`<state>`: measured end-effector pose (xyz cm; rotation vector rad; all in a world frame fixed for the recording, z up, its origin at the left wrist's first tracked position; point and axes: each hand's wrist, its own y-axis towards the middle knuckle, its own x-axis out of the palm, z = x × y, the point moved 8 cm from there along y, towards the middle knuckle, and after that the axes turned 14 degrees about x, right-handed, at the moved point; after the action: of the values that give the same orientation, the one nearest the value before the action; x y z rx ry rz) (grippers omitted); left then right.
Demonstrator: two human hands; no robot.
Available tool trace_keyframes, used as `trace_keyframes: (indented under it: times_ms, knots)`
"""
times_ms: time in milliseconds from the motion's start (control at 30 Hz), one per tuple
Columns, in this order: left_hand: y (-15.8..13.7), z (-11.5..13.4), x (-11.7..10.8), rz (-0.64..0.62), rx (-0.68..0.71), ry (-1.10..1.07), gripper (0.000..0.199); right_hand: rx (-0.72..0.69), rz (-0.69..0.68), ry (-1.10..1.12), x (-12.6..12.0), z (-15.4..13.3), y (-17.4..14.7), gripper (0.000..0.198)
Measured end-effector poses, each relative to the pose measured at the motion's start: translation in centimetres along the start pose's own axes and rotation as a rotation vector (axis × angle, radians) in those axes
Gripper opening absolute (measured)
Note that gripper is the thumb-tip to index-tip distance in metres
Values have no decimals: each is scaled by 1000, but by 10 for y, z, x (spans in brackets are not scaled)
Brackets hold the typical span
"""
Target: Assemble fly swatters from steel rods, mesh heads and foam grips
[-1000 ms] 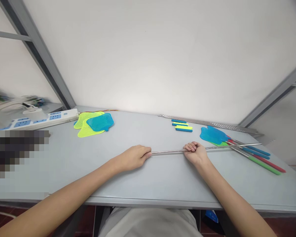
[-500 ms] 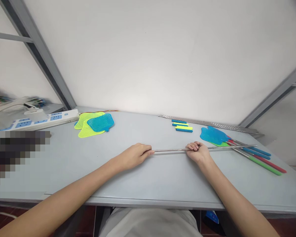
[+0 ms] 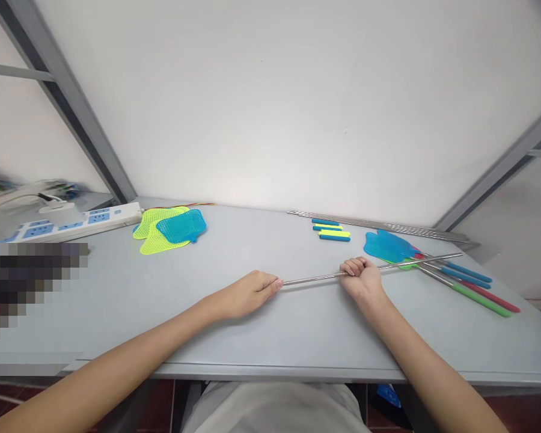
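A thin metal rod [image 3: 313, 279] runs between my two hands above the grey table. My left hand [image 3: 251, 293] is closed round its left end, thumb on top, hiding that tip. Farther right, my right hand [image 3: 360, 276] wraps its fingers about the rod, palm turned up. The rod's right part sticks out past this hand and crosses over several fly swatters, among them one with a blue head [image 3: 388, 246] and one with a green handle [image 3: 481, 299]. Behind my right hand lie several short blue and yellow handle sleeves [image 3: 334, 233].
Loose swatter heads, yellow-green [image 3: 160, 242] and blue [image 3: 183, 227], overlap at the back left. A white power strip [image 3: 112, 216] lies beside them. Along the wall rests a bundle of metal rods [image 3: 383, 227]. A blurred-out patch [image 3: 27, 288] covers the left of the table [image 3: 270, 343].
The rod has tilted: its left end, with my left hand, sits a little lower, and its right end is higher. Both hands keep their hold.
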<state>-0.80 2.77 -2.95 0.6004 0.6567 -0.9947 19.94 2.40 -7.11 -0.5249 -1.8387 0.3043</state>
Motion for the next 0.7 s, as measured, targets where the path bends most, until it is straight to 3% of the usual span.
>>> trace_keyframes:
  times_ms: [233, 500, 700]
  knots:
    - [1, 1, -1, 5, -20, -15, 36, -5, -17, -10, 3, 1, -2, 19]
    - [1, -2, -15, 163, -44, 101, 34, 23, -12, -27, 4, 6, -1, 19]
    - [2, 4, -17, 147, -23, 167, 35, 21, -39, -24, 5, 5, 0, 19]
